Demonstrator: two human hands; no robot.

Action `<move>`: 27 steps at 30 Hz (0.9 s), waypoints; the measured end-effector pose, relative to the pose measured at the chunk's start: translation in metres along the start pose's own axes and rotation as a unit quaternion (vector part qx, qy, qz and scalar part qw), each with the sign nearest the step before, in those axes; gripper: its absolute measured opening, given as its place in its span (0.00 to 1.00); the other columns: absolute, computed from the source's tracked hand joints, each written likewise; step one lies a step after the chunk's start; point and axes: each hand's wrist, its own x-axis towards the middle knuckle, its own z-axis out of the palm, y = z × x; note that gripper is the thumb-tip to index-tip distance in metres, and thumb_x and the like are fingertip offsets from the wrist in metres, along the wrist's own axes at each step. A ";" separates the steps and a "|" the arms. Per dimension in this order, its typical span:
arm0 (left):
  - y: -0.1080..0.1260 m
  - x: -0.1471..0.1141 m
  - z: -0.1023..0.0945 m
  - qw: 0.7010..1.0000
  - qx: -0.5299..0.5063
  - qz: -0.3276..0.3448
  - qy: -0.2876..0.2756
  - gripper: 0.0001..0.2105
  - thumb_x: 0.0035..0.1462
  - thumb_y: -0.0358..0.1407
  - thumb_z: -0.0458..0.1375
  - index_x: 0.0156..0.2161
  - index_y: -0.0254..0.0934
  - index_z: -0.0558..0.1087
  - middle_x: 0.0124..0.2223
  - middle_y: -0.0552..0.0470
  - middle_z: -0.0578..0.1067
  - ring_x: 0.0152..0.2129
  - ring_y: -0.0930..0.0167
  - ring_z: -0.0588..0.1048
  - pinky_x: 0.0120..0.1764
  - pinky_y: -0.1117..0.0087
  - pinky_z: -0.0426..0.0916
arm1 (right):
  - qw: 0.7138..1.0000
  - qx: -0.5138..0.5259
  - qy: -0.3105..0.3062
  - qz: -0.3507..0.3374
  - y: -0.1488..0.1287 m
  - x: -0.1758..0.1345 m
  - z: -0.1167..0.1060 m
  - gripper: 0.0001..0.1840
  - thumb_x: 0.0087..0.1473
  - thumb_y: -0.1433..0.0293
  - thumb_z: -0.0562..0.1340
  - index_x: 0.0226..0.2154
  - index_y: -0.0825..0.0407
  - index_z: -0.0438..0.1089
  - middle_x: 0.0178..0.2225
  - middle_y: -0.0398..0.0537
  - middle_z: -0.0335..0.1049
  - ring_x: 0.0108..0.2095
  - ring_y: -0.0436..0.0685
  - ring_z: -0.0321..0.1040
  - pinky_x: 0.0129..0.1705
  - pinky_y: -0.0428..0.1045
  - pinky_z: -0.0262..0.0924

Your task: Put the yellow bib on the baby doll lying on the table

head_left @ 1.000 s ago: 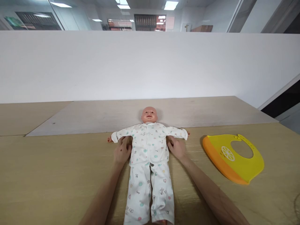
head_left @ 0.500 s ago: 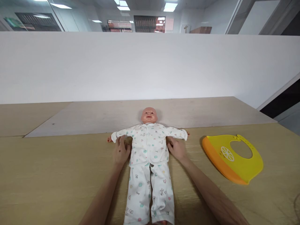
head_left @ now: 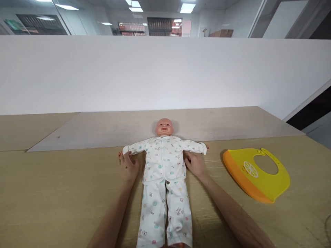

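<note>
A doll (head_left: 162, 160) in a printed white shirt and trousers is laid face up on the worktop (head_left: 64, 196), in the middle of the view, with both its arms stretched out sideways. The grip of the left hand (head_left: 129, 167) is loosely spread: the palm is turned down beside the doll, and the fingers are reached up to the cuff of the near sleeve (head_left: 138, 147). The ends of these fingers are set close together at the cloth, and whether the cuff is touched or merely neared cannot be told. No pinch of cloth can be made out there.

The grip of the right hand (head_left: 196, 164) is bent inward, with the fingers curled at the side of the shirt, just below the other sleeve (head_left: 193, 146). The fingertips are partly hidden in shadow and by the hand itself, so it cannot be told whether cloth is pinched or only touched.

Both forearms are cut off by the bottom edge, and so are the trouser legs; only a sliver of a foot is seen at one hem. A yellow and orange bib (head_left: 258, 182) is placed flat, well apart from the right hand. Behind the worktop a white partition (head_left: 165, 72) is seen, and above it the room is shown small and blurred through glass.
</note>
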 end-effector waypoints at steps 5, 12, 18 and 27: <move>-0.014 0.010 -0.011 0.994 0.036 -0.104 0.027 0.14 0.60 0.37 0.51 0.47 0.30 0.68 0.48 0.33 0.72 0.52 0.52 0.68 0.56 0.51 0.62 | 1.000 0.002 0.004 -0.008 0.002 0.000 0.001 0.23 0.61 0.67 0.52 0.57 0.50 0.68 0.37 0.49 0.79 0.39 0.59 0.75 0.38 0.48 0.58; -0.024 0.017 -0.011 0.992 0.013 -0.123 0.039 0.17 0.55 0.38 0.57 0.50 0.33 0.69 0.50 0.36 0.72 0.53 0.54 0.67 0.56 0.53 0.61 | 1.000 -0.003 -0.001 -0.003 0.001 0.000 0.000 0.23 0.62 0.67 0.52 0.56 0.49 0.69 0.36 0.48 0.79 0.38 0.59 0.75 0.36 0.48 0.56; -0.017 0.014 -0.014 0.989 0.019 -0.145 0.017 0.16 0.55 0.41 0.58 0.45 0.34 0.71 0.45 0.38 0.73 0.49 0.54 0.67 0.53 0.53 0.62 | 1.000 0.005 0.006 -0.010 0.001 -0.001 0.001 0.22 0.61 0.67 0.53 0.56 0.50 0.69 0.37 0.49 0.79 0.39 0.59 0.75 0.37 0.48 0.57; -0.025 0.019 -0.007 0.980 0.066 -0.186 -0.004 0.18 0.54 0.44 0.57 0.43 0.33 0.77 0.43 0.37 0.73 0.46 0.55 0.69 0.52 0.56 0.62 | 1.000 0.004 -0.003 -0.004 0.002 0.001 0.003 0.23 0.62 0.67 0.52 0.56 0.50 0.69 0.39 0.50 0.79 0.40 0.60 0.75 0.39 0.49 0.58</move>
